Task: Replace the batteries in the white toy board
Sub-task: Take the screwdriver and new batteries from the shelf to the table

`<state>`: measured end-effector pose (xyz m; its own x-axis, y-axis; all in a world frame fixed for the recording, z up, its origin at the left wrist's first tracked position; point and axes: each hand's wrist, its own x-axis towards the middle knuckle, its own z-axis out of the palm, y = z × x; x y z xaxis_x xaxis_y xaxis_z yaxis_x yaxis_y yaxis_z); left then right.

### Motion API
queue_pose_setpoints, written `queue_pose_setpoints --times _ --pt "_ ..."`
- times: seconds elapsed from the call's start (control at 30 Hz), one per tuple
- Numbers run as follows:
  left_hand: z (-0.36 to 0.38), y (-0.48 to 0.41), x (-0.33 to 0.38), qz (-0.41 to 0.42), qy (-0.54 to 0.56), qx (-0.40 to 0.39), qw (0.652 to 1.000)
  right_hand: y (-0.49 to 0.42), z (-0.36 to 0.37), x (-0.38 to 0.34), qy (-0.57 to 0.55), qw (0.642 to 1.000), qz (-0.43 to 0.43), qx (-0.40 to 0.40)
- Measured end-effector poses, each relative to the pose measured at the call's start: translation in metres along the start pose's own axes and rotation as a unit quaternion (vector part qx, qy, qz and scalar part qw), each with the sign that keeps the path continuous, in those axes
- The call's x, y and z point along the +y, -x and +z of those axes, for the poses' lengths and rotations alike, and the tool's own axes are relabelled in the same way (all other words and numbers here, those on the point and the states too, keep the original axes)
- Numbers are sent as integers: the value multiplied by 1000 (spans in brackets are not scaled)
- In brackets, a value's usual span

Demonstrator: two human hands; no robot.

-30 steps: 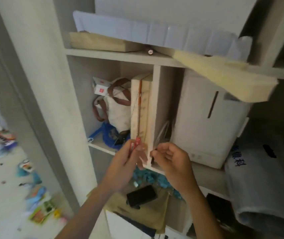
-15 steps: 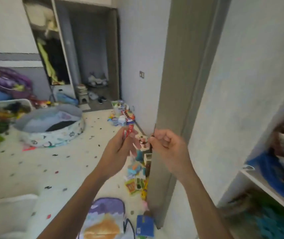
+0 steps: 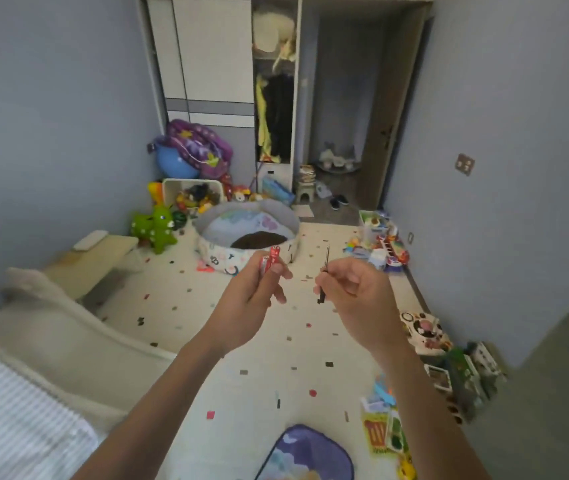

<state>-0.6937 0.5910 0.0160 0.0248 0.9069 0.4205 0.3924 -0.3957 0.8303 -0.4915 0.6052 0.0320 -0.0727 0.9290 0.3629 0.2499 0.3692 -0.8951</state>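
**Both hands loaded, board not yet reached**

Grip: left hand [image 3: 252, 299] pinched on red batteries [image 3: 270, 263]; right hand [image 3: 352, 292] closed on a thin screwdriver [image 3: 325, 271]. Step, judged: carrying supplies to the toy. A round white toy board [image 3: 423, 329], probably the target, lies on the speckled floor [image 3: 207, 341] by the right wall. Next: crouch, open its battery cover. Room: cluttered playroom, open wardrobe [image 3: 276, 98].
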Motion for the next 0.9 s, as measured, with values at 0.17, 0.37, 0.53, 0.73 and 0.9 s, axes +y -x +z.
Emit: queue_pose_setpoints --times 0.17,0.37,0.53,0.73,0.9 --pt "-15 -89 -53 -29 18 32 999 -115 33 41 14 1000 -21 -14" --pt "-41 -219 -108 -41 24 80 996 -268 83 68 29 996 -65 -48" --pt "-68 -307 -155 -61 11 109 992 -377 136 90 -9 994 -63 -89" --pt "-109 -406 -245 -72 -1 129 989 -499 225 128 -42 989 -55 -129" --pt "-169 -503 -331 -69 3 162 984 -614 321 153 -45 983 -78 -158"
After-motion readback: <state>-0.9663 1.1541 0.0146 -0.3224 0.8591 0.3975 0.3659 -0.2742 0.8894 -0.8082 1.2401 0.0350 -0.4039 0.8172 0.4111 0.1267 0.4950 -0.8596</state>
